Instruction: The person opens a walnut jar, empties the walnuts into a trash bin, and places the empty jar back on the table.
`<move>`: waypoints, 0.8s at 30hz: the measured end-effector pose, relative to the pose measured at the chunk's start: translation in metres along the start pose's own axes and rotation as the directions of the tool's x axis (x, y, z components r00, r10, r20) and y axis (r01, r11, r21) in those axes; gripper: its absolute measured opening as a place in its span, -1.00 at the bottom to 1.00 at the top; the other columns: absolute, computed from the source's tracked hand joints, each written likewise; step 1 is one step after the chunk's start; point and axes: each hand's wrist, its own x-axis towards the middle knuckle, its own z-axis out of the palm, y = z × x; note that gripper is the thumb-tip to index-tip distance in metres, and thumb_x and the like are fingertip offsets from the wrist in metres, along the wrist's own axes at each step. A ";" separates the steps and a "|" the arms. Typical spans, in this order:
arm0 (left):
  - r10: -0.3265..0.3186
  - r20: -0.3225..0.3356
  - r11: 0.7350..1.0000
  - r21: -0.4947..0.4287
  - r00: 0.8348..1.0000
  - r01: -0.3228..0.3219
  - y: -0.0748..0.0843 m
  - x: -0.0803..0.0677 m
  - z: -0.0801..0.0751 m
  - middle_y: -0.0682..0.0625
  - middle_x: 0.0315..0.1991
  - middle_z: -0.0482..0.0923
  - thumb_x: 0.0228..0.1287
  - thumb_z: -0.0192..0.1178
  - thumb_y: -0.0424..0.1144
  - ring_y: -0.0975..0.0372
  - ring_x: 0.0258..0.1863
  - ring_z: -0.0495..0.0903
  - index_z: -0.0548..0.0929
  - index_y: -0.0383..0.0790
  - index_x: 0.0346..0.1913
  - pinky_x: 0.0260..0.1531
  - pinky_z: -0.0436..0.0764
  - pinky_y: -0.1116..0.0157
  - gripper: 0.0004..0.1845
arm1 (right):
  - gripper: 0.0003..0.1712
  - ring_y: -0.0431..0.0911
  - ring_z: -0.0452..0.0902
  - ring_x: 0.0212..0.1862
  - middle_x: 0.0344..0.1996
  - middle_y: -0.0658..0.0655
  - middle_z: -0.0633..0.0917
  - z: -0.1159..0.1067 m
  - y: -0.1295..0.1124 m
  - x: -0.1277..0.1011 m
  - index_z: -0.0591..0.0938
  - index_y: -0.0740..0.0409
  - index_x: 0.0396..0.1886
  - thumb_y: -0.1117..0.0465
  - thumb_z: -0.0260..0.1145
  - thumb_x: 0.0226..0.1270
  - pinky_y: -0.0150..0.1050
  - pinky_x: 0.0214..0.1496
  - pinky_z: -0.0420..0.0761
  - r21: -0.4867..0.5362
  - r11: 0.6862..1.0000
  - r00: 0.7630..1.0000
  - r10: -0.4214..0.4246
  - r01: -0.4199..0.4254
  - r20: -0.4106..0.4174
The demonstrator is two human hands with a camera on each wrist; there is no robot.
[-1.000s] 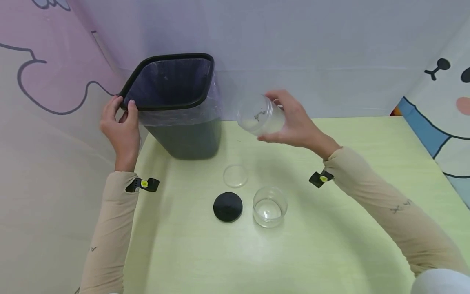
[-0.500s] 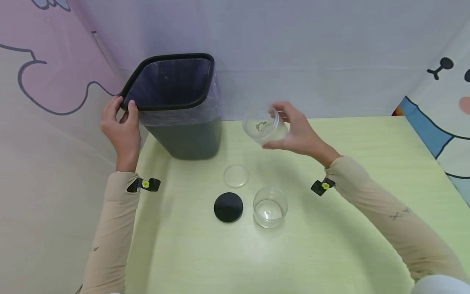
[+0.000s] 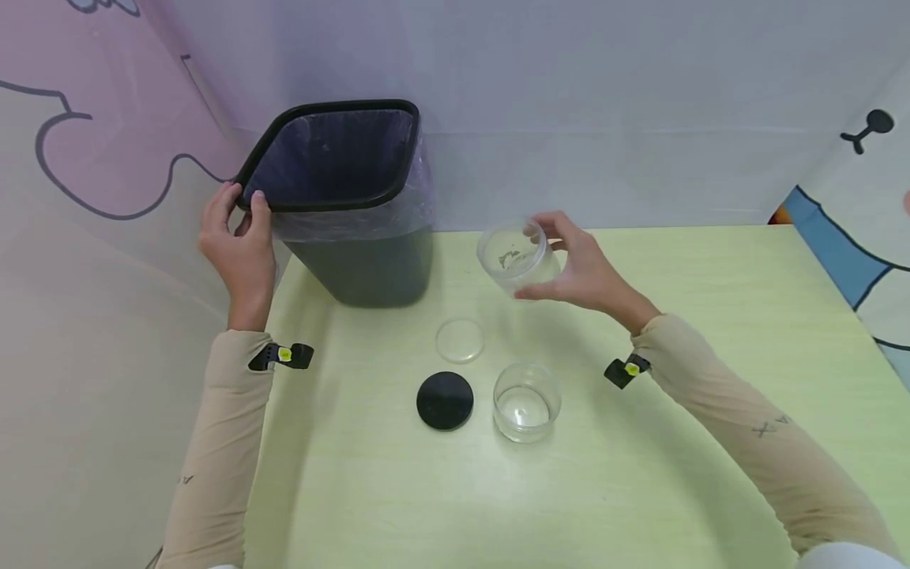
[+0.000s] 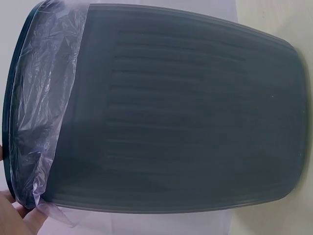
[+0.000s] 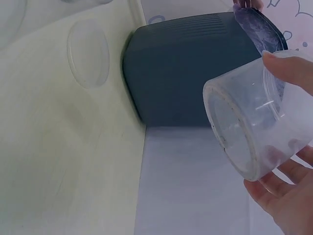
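Observation:
In the head view my left hand (image 3: 245, 257) grips the near left corner of the black rim of a dark grey trash bin (image 3: 373, 273). A translucent bin liner (image 4: 44, 93) folds over that rim. My right hand (image 3: 586, 273) holds a clear plastic jar (image 3: 522, 273) above the table, to the right of the bin. The jar is tilted, its mouth up and toward the left, with some dark specks showing inside. Thumb and fingers wrap round its sides in the right wrist view, where its base (image 5: 232, 132) faces the camera.
A thin clear disc (image 3: 460, 341) lies on the pale yellow-green table (image 3: 398, 506) in front of the bin. Nearer stand a round black lid (image 3: 445, 401) and a second clear jar (image 3: 526, 405), upright without a lid. A printed sheet (image 3: 604, 103) hangs behind the table.
My right hand has lowered the jar and moved it slightly right and nearer, turning its mouth more upward. The left hand keeps its grip on the bin rim.

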 end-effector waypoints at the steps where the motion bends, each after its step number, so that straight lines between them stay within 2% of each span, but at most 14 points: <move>1: 0.000 0.001 1.000 0.000 1.000 0.000 0.000 0.000 0.000 -0.17 0.15 0.45 0.24 0.21 -0.24 0.15 0.12 0.45 0.58 -0.44 0.08 0.07 0.49 0.34 -0.59 | 0.01 0.14 0.41 0.09 0.04 0.30 0.52 0.001 0.007 0.000 0.34 0.34 0.19 0.34 0.66 -0.35 0.03 0.08 0.41 -0.005 1.000 1.000 -0.007 0.007 -0.001; 6: 0.004 0.001 1.000 0.008 1.000 -0.004 -0.001 0.001 0.000 -0.17 0.16 0.45 0.25 0.20 -0.23 0.17 0.13 0.45 0.57 -0.44 0.08 0.07 0.49 0.34 -0.59 | 0.06 0.04 0.40 0.08 0.04 0.17 0.53 0.008 0.040 0.001 0.34 0.22 0.23 0.21 0.68 -0.37 -0.02 0.01 0.40 -0.030 1.000 1.000 -0.007 0.007 0.002; 10: 0.012 0.003 1.000 0.009 1.000 -0.012 -0.001 0.001 0.001 -0.18 0.15 0.46 0.25 0.20 -0.24 0.17 0.12 0.46 0.58 -0.45 0.07 0.06 0.50 0.34 -0.60 | 0.06 0.04 0.40 0.08 0.04 0.12 0.53 0.011 0.048 -0.003 0.33 0.20 0.24 0.18 0.68 -0.35 -0.03 0.01 0.40 -0.020 1.000 1.000 0.002 -0.001 0.008; 17: 0.016 0.007 1.000 0.004 1.000 -0.016 0.001 -0.001 0.002 -0.19 0.14 0.46 0.25 0.20 -0.26 0.15 0.11 0.46 0.58 -0.46 0.07 0.05 0.50 0.34 -0.60 | 0.05 0.00 0.37 0.13 0.08 0.11 0.51 0.018 0.055 -0.010 0.32 0.19 0.24 0.22 0.67 -0.34 0.01 0.09 0.41 -0.003 0.998 0.998 0.058 -0.058 0.036; 20: 0.016 0.009 1.000 0.008 1.000 -0.016 0.001 -0.002 0.002 -0.19 0.15 0.46 0.25 0.20 -0.25 0.16 0.12 0.46 0.57 -0.47 0.07 0.06 0.50 0.34 -0.60 | 0.05 0.07 0.36 0.15 0.10 0.18 0.50 0.021 0.054 -0.014 0.30 0.25 0.25 0.29 0.66 -0.32 0.05 0.11 0.39 0.013 0.997 0.996 0.071 -0.072 0.045; 24: 0.008 0.007 1.000 -0.005 1.000 -0.008 0.001 -0.003 0.004 -0.18 0.15 0.46 0.24 0.20 -0.25 0.17 0.12 0.46 0.57 -0.46 0.07 0.06 0.50 0.34 -0.60 | 0.00 0.18 0.35 0.15 0.09 0.29 0.49 0.021 0.039 -0.019 0.29 0.36 0.21 0.39 0.62 -0.30 0.06 0.11 0.39 0.034 0.996 0.995 0.079 -0.081 0.056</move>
